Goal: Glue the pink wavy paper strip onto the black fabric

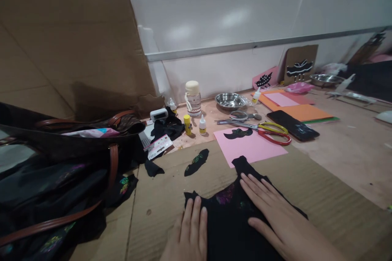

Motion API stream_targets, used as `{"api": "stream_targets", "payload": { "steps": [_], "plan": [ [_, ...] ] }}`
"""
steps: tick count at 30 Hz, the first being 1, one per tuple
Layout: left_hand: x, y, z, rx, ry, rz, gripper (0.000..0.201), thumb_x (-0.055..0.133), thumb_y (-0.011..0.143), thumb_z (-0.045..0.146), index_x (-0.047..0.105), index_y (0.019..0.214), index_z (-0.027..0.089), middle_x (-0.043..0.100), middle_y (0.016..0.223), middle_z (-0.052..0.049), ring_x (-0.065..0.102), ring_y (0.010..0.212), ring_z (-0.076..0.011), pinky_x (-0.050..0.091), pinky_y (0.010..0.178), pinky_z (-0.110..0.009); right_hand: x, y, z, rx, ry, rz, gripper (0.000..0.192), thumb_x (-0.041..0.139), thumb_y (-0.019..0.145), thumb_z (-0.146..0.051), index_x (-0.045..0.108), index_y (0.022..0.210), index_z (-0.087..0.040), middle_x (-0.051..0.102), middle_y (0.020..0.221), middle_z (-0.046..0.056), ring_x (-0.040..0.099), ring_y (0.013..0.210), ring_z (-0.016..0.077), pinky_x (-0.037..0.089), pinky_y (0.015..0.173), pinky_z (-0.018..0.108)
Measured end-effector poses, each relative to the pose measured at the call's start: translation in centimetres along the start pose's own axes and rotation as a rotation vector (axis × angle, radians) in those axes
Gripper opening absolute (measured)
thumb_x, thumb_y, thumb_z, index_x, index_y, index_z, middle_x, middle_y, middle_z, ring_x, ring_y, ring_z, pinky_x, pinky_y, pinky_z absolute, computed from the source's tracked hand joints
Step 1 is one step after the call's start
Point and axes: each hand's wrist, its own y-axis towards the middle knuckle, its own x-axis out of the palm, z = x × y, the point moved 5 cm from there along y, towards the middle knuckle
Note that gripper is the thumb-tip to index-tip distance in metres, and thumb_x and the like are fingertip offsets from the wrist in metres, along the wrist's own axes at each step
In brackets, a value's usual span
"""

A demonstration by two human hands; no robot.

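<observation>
A black piece of fabric [232, 220] with colourful glitter patches lies on a cardboard sheet [321, 195] at the bottom centre. My left hand [190, 232] rests flat on its left part, fingers together and pointing away from me. My right hand [272, 216] lies flat across its right part, fingers spread toward the upper left. Neither hand grips anything. A small black cut-out shape [196, 162] lies on the cardboard just beyond the fabric.
A pink sheet [254, 147] carries a black cut-out, with yellow-and-red scissors [269, 132] and a black phone [296, 125] beside it. Glue bottles [202, 124], a jar [192, 98] and a steel bowl [229, 100] stand behind. A dark bag [61, 138] and a big cardboard panel [70, 45] fill the left.
</observation>
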Motion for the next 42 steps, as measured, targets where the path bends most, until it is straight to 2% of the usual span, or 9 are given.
{"api": "stream_targets", "payload": {
  "steps": [4, 7, 8, 11, 14, 18, 24, 35, 42],
  "plan": [
    [-0.4, -1.1, -1.7, -0.011, 0.032, -0.046, 0.047, 0.040, 0.107, 0.038, 0.077, 0.117, 0.011, 0.078, 0.118, -0.014, 0.072, 0.107, -0.0263, 0.051, 0.089, -0.036, -0.1, 0.2, -0.2, 0.017, 0.016, -0.011, 0.067, 0.043, 0.104, -0.052, 0.034, 0.160, -0.016, 0.024, 0.166, 0.007, 0.031, 0.153, 0.0355, 0.031, 0.121, 0.059],
    [-1.9, 0.6, -2.5, 0.008, 0.034, -0.025, 0.075, 0.027, 0.108, 0.057, 0.077, 0.112, 0.002, 0.077, 0.115, -0.024, 0.073, 0.103, -0.0326, 0.053, 0.084, -0.041, 0.2, 0.1, 0.0, -0.001, 0.018, 0.027, 0.066, 0.045, 0.103, -0.049, 0.037, 0.159, -0.016, 0.026, 0.166, 0.008, 0.032, 0.152, 0.0361, 0.033, 0.120, 0.060],
    [-2.3, 1.5, -2.4, 0.031, 0.002, -0.014, 0.074, 0.028, 0.108, 0.058, 0.074, 0.119, 0.001, 0.074, 0.121, -0.024, 0.072, 0.108, -0.0337, 0.053, 0.087, -0.042, 0.4, 0.0, 0.1, -0.008, 0.019, 0.046, 0.065, 0.045, 0.103, -0.048, 0.037, 0.159, -0.016, 0.027, 0.165, 0.008, 0.034, 0.152, 0.0360, 0.034, 0.120, 0.060],
    [-2.6, 3.9, -0.8, 0.211, -0.173, -0.004, 0.047, 0.045, 0.107, 0.033, 0.053, 0.149, 0.010, 0.060, 0.149, -0.013, 0.059, 0.132, -0.0269, 0.044, 0.106, -0.037, 0.7, -0.2, 0.4, -0.020, 0.023, 0.113, 0.063, 0.048, 0.102, -0.047, 0.041, 0.158, -0.017, 0.031, 0.164, 0.008, 0.038, 0.150, 0.0358, 0.037, 0.119, 0.059],
    [-1.4, 4.6, 0.6, 0.292, -0.267, -0.036, 0.047, 0.041, 0.109, 0.029, 0.048, 0.151, 0.010, 0.055, 0.154, -0.012, 0.054, 0.139, -0.0253, 0.040, 0.112, -0.037, 0.8, -0.4, 0.6, -0.037, 0.028, 0.152, 0.063, 0.051, 0.102, -0.046, 0.043, 0.157, -0.018, 0.033, 0.164, 0.009, 0.040, 0.149, 0.0358, 0.039, 0.119, 0.058],
    [-0.3, 4.0, 1.0, 0.299, -0.278, -0.077, 0.048, 0.040, 0.109, 0.029, 0.048, 0.150, 0.006, 0.054, 0.154, -0.015, 0.055, 0.138, -0.0264, 0.039, 0.113, -0.038, 0.7, -0.2, 0.5, -0.057, 0.006, 0.153, 0.062, 0.050, 0.102, -0.045, 0.043, 0.157, -0.017, 0.034, 0.163, 0.009, 0.042, 0.148, 0.0359, 0.042, 0.117, 0.057],
    [-0.9, 4.0, 0.4, 0.308, -0.244, -0.088, 0.045, 0.036, 0.109, 0.023, 0.052, 0.147, 0.006, 0.059, 0.151, -0.013, 0.057, 0.135, -0.0243, 0.041, 0.109, -0.037, 1.0, -0.4, 0.4, -0.058, -0.045, 0.205, 0.063, 0.051, 0.101, -0.045, 0.043, 0.157, -0.019, 0.034, 0.163, 0.008, 0.045, 0.146, 0.0341, 0.042, 0.117, 0.054],
    [-0.8, 3.2, 0.3, 0.246, -0.130, -0.027, 0.043, 0.037, 0.109, 0.026, 0.058, 0.144, 0.014, 0.064, 0.146, -0.007, 0.059, 0.131, -0.0188, 0.044, 0.104, -0.032, 0.2, -0.3, 0.2, -0.086, -0.011, 0.237, 0.061, 0.052, 0.101, -0.041, 0.044, 0.157, -0.020, 0.036, 0.163, 0.009, 0.048, 0.144, 0.0344, 0.043, 0.118, 0.053],
    [-0.8, 2.2, -0.1, 0.186, -0.050, 0.043, 0.034, 0.043, 0.107, 0.020, 0.069, 0.129, 0.016, 0.075, 0.127, -0.004, 0.068, 0.118, -0.0188, 0.046, 0.098, -0.032, 0.6, -0.3, 0.4, -0.085, -0.033, 0.224, 0.060, 0.050, 0.102, -0.043, 0.044, 0.157, -0.020, 0.036, 0.162, 0.008, 0.049, 0.144, 0.0342, 0.045, 0.117, 0.051]
  ]
}}
